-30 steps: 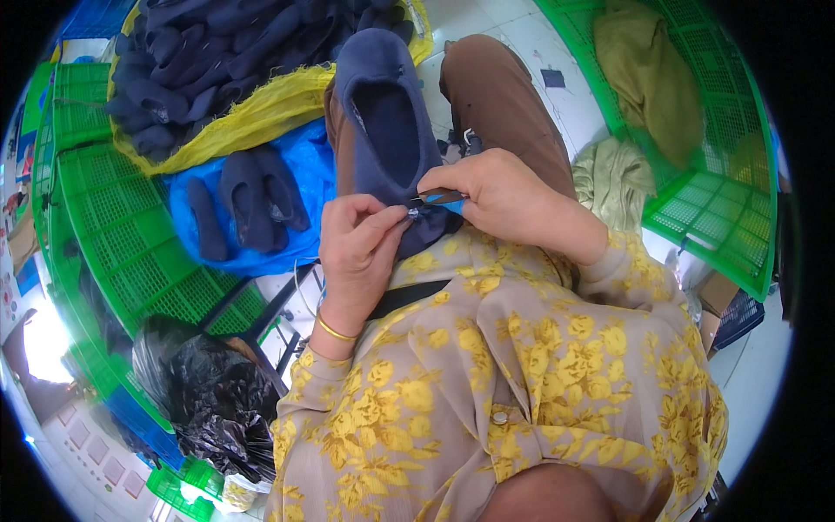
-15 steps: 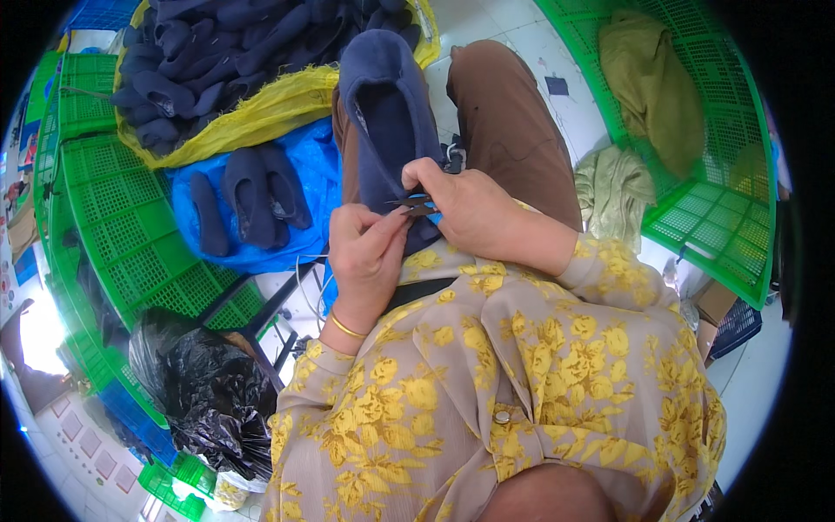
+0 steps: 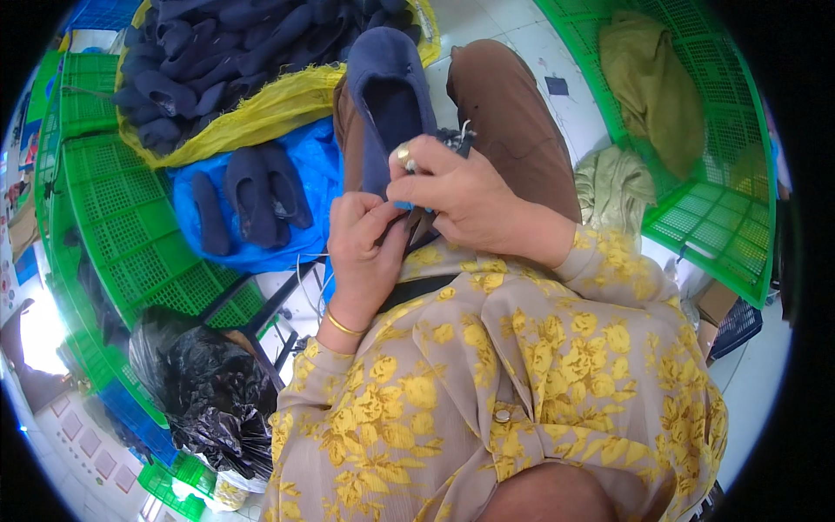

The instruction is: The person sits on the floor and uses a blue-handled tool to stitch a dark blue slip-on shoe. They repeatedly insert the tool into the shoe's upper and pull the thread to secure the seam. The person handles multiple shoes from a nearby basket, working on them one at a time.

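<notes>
A navy slipper (image 3: 389, 61) lies over my left thigh, its opening facing up and its toe pointing away. My left hand (image 3: 365, 239) is closed in a pinch at the slipper's heel end; what its fingertips hold is too small to make out. My right hand (image 3: 457, 187), with a ring on one finger, is closed round thread snips (image 3: 458, 139), whose dark, wrapped handle sticks out above the knuckles. Their blades are hidden now. Fingertips of both hands nearly meet, with a small bit of blue (image 3: 403, 205) between them.
A yellow sack (image 3: 287, 100) full of navy slippers stands ahead on the left. Several more slippers (image 3: 250, 196) lie on a blue plastic bag (image 3: 315, 161). Green crates (image 3: 122, 209) flank both sides; the right one holds olive cloth (image 3: 652, 91). A black bag (image 3: 209, 383) sits at left.
My right hand has turned, so the snips' blades no longer show and their handle points up and away. The slipper has shifted slightly. My left hand stays pinched in nearly the same place.
</notes>
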Action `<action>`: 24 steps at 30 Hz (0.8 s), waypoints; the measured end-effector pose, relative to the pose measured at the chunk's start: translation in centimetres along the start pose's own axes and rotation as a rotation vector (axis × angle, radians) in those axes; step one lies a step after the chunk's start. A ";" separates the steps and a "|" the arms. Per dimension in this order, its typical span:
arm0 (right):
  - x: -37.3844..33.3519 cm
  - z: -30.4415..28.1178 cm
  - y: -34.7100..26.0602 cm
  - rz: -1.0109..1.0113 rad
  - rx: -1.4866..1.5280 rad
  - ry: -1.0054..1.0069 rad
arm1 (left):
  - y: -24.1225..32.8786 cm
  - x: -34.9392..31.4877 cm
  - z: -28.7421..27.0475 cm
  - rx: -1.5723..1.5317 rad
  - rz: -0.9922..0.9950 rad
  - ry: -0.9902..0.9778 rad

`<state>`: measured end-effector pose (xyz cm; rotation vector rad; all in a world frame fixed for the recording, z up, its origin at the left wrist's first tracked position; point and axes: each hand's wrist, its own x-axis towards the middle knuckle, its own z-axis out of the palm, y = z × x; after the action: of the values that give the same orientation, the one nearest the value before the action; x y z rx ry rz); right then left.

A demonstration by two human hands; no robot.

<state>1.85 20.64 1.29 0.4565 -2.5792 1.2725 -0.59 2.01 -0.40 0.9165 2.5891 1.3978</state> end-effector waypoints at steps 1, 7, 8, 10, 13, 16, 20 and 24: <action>0.4 0.2 -0.3 0.018 0.130 0.069 | -0.1 0.1 0.0 0.003 -0.002 -0.014; 1.8 -4.9 -2.3 0.468 1.308 0.074 | 0.4 0.6 -0.4 -0.012 -0.020 -0.040; 1.5 -5.4 -2.4 0.425 1.388 0.025 | 0.4 0.7 -0.4 -0.003 -0.008 -0.045; 0.9 -6.0 -2.3 0.451 1.296 0.079 | 0.3 1.1 -0.5 0.021 0.015 -0.056; 0.1 -5.0 -2.3 0.375 0.611 0.064 | 0.4 1.1 -0.5 -0.007 -0.002 -0.050; -1.8 -3.5 -1.4 0.189 0.157 -0.117 | 0.8 1.3 -1.0 -0.030 -0.033 -0.095; -2.7 -2.6 -1.8 0.193 -0.031 -0.202 | 0.9 1.4 -1.0 -0.036 -0.062 -0.104; -2.7 -2.2 -1.8 0.173 -0.075 -0.198 | 0.8 1.3 -0.9 -0.047 -0.089 -0.101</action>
<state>5.21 21.83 3.02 0.3687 -2.8766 1.2340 -1.57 2.40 1.01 0.8319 2.4807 1.3471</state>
